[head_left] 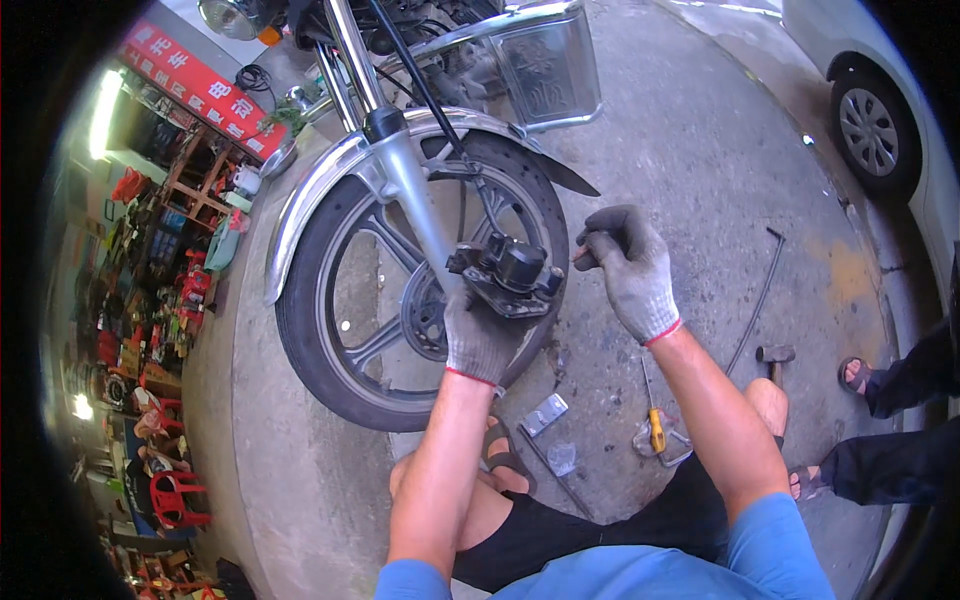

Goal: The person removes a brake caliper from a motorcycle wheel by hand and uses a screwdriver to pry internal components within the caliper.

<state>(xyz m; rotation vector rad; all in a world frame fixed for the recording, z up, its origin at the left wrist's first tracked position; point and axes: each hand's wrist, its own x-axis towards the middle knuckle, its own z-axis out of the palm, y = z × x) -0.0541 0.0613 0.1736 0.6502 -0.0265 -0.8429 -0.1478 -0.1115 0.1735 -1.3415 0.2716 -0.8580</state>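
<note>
My left hand, in a grey work glove, grips a black brake caliper from below, in front of the motorcycle's front wheel. A dark hose runs up from the caliper toward the silver fork leg. To the right of the caliper and apart from it, my right hand is raised, gloved too. Its thumb and fingertips are pinched together; whatever sits between them is too small to make out.
On the concrete floor lie a yellow-handled screwdriver, a hammer, a long thin bar, a blister pack and a clear plastic bag. Another person's sandalled foot is at the right, below a parked car. Cluttered shelves line the left.
</note>
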